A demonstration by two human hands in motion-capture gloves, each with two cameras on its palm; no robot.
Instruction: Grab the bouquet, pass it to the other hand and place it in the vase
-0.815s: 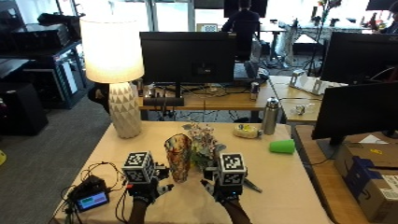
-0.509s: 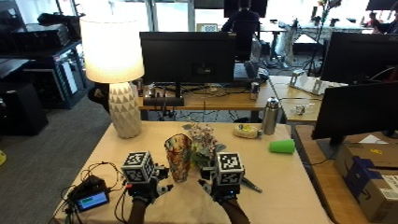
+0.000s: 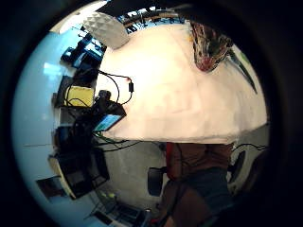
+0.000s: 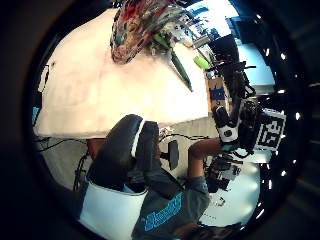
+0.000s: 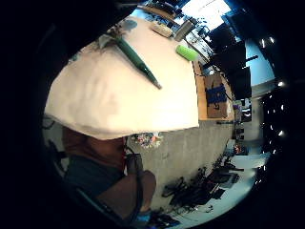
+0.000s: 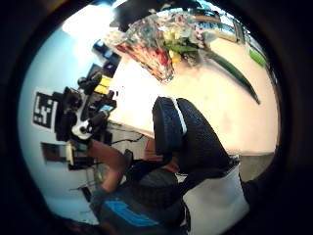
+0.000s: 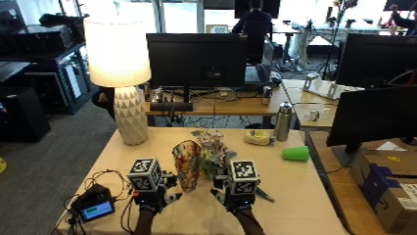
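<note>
Bouquet point(image 7: 212, 149) lies on table point(image 7: 300, 186) just behind and right of vase point(image 7: 188, 164), blooms beside vase, green stem point(image 5: 138, 61) flat on tabletop toward right hand point(image 7: 236, 193). Vase stands upright between both hands. Left hand point(image 7: 153, 193) near vase's left side. Both hands hold nothing; finger state: cannot tell. Lit lamp point(image 7: 124, 73) at table's far left corner.

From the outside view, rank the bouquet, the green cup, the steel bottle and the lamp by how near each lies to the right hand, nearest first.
1. Bouquet: on the table just ahead of the right hand, beside the vase.
2. Green cup: lying on the table, off to the right.
3. Steel bottle: standing at the table's far edge, right side.
4. Lamp: at the far left corner.
</note>
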